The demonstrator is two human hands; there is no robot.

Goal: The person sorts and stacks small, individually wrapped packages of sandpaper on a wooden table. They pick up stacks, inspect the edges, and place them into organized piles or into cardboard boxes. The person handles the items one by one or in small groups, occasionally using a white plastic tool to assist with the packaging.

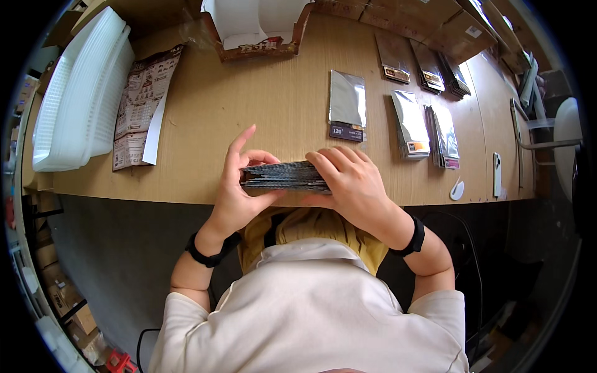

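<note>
A thick stack of thin, flat packets (284, 176) is held edge-on between my two hands just above the table's front edge. My left hand (242, 186) grips its left end, the thumb along the near side and the index finger raised. Over the right end lies my right hand (350, 184), fingers across the far side and thumb near the front. Beyond the stack, a silver foil pouch (347, 98) rests on a dark printed card or packet (346, 132). Further right stand piles of silver pouches with orange labels (410, 123) and pink labels (445, 135).
Nested white plastic baskets (79, 93) and a printed brown sheet (142, 107) lie at left. An open printed carton (259, 51) stands at the back. Dark packets (393, 56) lie back right. A small white cutter (457, 189) and a phone (497, 175) are near the front right edge.
</note>
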